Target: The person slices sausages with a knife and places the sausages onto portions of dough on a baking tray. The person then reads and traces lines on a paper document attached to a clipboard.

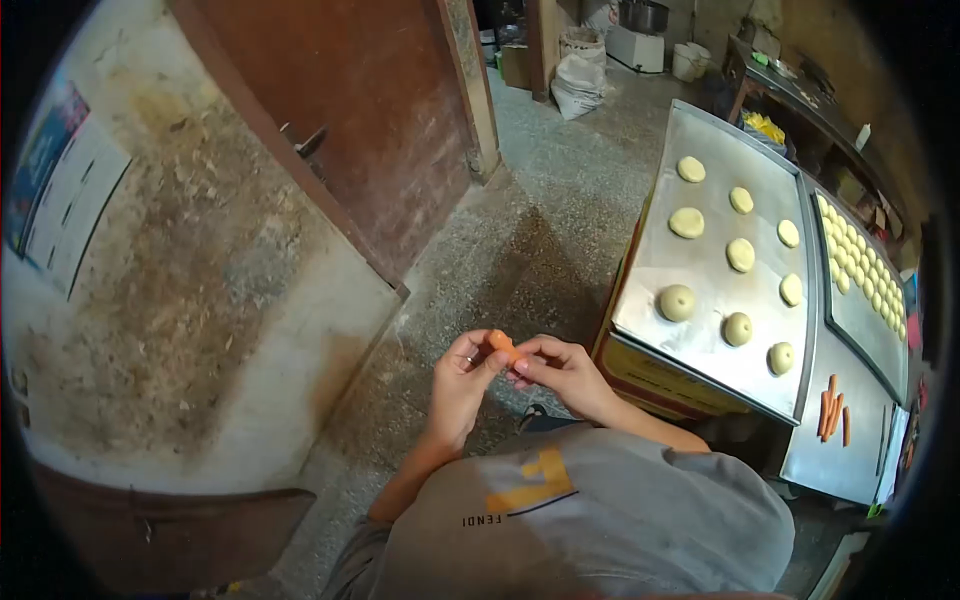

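Observation:
Between my two hands, above the floor in front of my body, is an orange sausage (504,346). My left hand (464,378) pinches its upper end between thumb and fingers. On the lower end, the thumb and fingers of my right hand (562,372) are closed. More sausages (831,412) of the same colour lie on the metal surface at the right. Nearest to my right hand is a metal tray (640,300) bearing several dough rounds (677,302); those in its front row have a small dent or hole in the middle.
A second tray (850,325), at the far right, is packed with small dough balls (852,262). A brown door (350,110) and a stained wall (200,250) border the left. White sacks (578,85) stand on the floor (520,235) at the back, near a side table (800,90).

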### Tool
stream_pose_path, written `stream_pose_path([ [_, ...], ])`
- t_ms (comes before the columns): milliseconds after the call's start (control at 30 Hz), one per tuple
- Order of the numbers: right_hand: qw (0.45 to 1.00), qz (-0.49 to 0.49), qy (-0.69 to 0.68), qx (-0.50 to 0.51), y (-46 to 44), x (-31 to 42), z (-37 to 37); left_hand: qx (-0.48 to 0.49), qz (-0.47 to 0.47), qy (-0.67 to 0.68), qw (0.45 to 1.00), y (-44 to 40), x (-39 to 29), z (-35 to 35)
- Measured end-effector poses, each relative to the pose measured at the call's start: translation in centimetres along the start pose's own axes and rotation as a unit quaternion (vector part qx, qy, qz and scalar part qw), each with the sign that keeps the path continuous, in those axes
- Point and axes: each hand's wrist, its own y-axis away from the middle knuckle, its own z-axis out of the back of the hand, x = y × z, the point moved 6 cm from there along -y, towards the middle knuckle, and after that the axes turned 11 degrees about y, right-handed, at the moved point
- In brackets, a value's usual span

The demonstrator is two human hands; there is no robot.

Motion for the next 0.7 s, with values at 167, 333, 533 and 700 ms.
stream_pose_path([
  [167,0.997,-0.038,-0.004,-0.060,-5.8,1.6,1.0,0.055,0.068,0.037,0.996,-7.7,-1.0,1.4],
  [333,0.977,0.007,0.107,-0.184,-11.1,2.5,4.7,0.150,0.125,0.043,0.980,-17.3,0.0,1.1],
  [533,0.908,0.068,0.232,-0.343,-18.1,3.2,7.7,0.267,0.179,0.017,0.947,-27.8,1.6,1.3],
  [700,0.887,0.082,0.034,-0.454,-21.4,4.1,9.8,0.330,0.247,0.020,0.911,-33.9,2.5,-1.8],
])
